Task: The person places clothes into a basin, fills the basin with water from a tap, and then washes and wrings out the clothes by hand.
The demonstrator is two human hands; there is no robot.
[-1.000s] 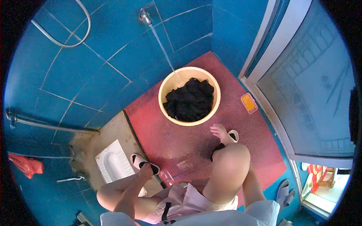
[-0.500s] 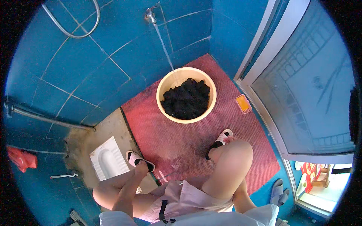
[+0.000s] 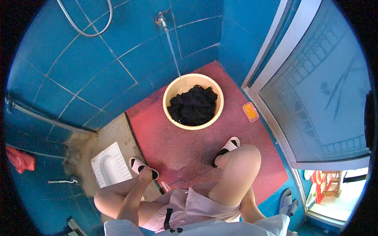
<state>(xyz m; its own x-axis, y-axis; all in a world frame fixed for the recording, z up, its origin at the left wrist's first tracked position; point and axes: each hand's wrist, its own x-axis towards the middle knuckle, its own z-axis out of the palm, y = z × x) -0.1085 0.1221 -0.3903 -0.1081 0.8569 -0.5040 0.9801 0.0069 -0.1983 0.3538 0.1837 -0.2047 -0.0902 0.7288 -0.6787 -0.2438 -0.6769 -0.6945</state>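
A cream-coloured round basin (image 3: 167,110) stands on the red textured mat, holding a heap of dark, wet-looking cloth (image 3: 193,105). Water runs into it from a wall tap (image 3: 161,20). Both my hands are away from the basin. My left hand (image 3: 145,173) hangs down over my bent left leg, close to the foot in its pink slipper (image 3: 138,164); its fingers cannot be made out. My right forearm (image 3: 249,206) passes behind my raised right knee, which hides the hand. My other pink slipper (image 3: 234,143) rests on the mat.
A pink soap dish (image 3: 250,112) with an orange bar lies by the frosted door (image 3: 315,90). To the left are a white squat toilet (image 3: 112,165), a metal pipe (image 3: 51,120) and a red bag (image 3: 20,159). Grey slippers (image 3: 286,201) lie by the doorway.
My view has shifted slightly, moving the scene a little within the picture. Pinkish fingertips by my right foot no longer show. Water keeps running into the basin.
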